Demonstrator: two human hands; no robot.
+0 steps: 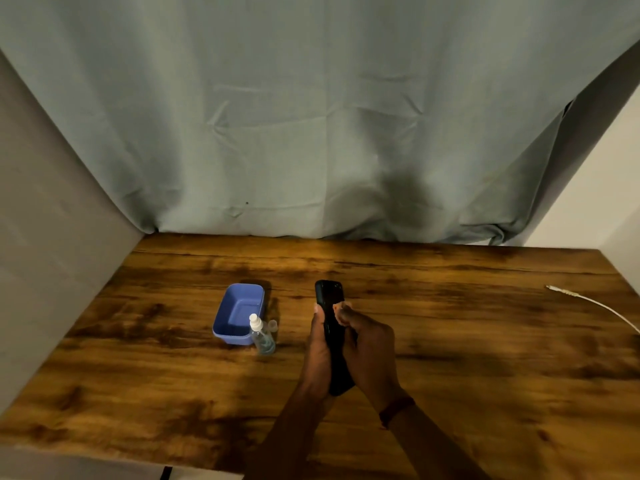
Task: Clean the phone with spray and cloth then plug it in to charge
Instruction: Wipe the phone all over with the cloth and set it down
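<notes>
Head view: both hands' grip (pixel 341 344) around phone (pixel 330 299).

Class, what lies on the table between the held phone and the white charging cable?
Nothing: in the head view, bare table separates phone from cable.

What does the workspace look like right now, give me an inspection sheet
Surface: wooden table, dark-grained.
Job's things: black phone held above the table; spray bottle upright, beside the tub; cloth not seen.
Clutter: blue tub, looks empty; small clear cap behind the bottle.
Grippers: left hand and right hand both grip the phone.
Cables: white cable at the table's right edge, unplugged from the phone.
Surroundings: grey-green curtain behind.
</notes>
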